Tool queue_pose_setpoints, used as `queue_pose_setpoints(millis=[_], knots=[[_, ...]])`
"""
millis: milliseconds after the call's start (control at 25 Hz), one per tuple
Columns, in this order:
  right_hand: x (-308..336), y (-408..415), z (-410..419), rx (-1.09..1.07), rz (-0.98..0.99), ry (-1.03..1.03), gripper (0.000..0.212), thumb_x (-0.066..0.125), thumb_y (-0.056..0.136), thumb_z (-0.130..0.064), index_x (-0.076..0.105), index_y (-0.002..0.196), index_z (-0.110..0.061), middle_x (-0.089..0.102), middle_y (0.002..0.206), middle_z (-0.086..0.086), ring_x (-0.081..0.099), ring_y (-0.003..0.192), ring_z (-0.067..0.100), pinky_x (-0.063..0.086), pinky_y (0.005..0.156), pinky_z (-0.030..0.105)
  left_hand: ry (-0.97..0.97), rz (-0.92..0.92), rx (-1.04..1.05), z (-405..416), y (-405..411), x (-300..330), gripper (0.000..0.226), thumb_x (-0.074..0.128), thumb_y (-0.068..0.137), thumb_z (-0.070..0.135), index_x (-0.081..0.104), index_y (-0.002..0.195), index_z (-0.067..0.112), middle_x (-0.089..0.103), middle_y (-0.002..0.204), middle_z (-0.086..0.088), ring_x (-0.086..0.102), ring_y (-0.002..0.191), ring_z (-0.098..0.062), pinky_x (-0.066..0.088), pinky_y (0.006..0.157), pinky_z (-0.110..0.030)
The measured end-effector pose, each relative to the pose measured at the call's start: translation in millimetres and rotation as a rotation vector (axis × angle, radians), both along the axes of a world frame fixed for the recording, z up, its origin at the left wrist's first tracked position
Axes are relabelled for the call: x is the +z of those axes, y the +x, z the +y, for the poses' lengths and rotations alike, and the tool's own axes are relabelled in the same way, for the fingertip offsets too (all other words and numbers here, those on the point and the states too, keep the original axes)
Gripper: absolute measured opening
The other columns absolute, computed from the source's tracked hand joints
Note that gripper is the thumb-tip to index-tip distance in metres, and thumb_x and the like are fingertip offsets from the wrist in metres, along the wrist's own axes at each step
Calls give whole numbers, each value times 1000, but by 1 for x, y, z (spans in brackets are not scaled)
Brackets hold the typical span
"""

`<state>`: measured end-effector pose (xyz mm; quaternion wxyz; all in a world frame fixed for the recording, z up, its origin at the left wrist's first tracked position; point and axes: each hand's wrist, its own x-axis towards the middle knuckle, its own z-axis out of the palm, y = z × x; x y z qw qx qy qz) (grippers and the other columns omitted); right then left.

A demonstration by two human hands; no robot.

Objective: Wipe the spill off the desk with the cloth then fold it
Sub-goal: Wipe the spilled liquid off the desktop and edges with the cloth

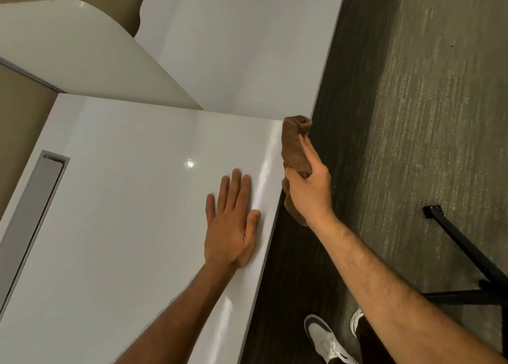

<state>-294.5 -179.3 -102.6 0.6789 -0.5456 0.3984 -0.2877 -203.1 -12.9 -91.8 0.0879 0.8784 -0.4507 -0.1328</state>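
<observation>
- Left hand is laid flat, palm down, on white desk, near its right edge; fingers are held straight and close together, thumb alongside, nothing gripped.
- Right hand is seen off the desk's right edge, above the carpet; fingers are curled round the brown cloth, thumb clamped over it.
- Cloth is bunched lengthwise, not folded; upper end sticks out past the fingers toward the desk's far right corner, lower end hangs out below the wrist.
- Cloth's left side is seen against or just beside the desk edge; actual contact can't be told.
- No wet patch can be made out on the desktop; only glare spots are seen on the glossy surface, incl. a bright one just beyond the left fingertips.
- Long grey recessed slot is set into the desktop at far left, well apart from both hands.
- A 2nd white desk is butted at an angle beyond the first; curved white panel is seen to its left.
- Dark and grey carpet lies to the right; black chair leg at right.
- White shoe is seen at bottom, between desk edge and right forearm.
</observation>
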Motion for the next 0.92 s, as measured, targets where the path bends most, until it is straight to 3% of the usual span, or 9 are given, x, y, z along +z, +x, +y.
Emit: queue_pose_setpoints(millis=[80,200,440,520,640,760,840,920], knots=[[-2,4,-13,9,14,-8,62,62,98,-5,44,152,-28,43,159,-12,39,145,2,37,120,30,11,-5,-3,0,2,-2,71,6,105,63,0,168,31,-9,176,10,-12,162,-13,-6,130,-50],[-1,0,-20,49,31,7,60,62,98,-7,46,151,-30,47,156,-13,42,144,2,39,120,37,35,-12,-2,-1,2,-2,70,8,106,62,0,168,31,-9,176,9,-10,163,-15,-6,129,-49],[35,-8,-59,119,39,-77,54,63,96,-2,59,136,-39,63,141,-10,60,130,24,52,103,58,24,34,45,-2,1,2,73,20,104,62,-3,167,33,-12,176,11,-13,162,-14,-10,129,-45],[52,1,-81,200,56,-142,53,66,94,-3,63,128,-43,66,134,-13,68,116,20,60,92,53,8,67,123,-4,0,6,80,21,100,68,-6,167,33,-15,175,11,-16,161,-13,-13,129,-44],[68,14,-111,352,91,-198,50,68,91,0,69,125,-37,71,125,-7,72,83,12,62,62,30,-98,182,400,-16,-2,11,85,21,96,72,-5,166,32,-15,174,14,-16,160,-6,-12,130,-41],[69,30,-132,473,99,-238,46,65,88,10,73,121,-21,76,111,-1,69,65,17,57,51,28,-243,277,593,-44,12,17,86,22,96,73,-5,166,29,-14,172,18,-15,159,-1,-18,128,-33],[69,43,-142,516,103,-237,49,63,86,15,75,115,-23,78,105,-7,71,70,23,61,54,34,-284,251,633,-66,28,22,84,26,98,68,-5,166,27,-13,172,15,-15,159,-4,-22,125,-28],[71,59,-153,532,106,-225,54,61,86,17,73,110,-30,78,101,-14,74,86,19,65,72,32,-289,259,669,-84,45,30,85,28,98,63,-6,165,25,-12,174,11,-16,160,-7,-21,125,-28]])
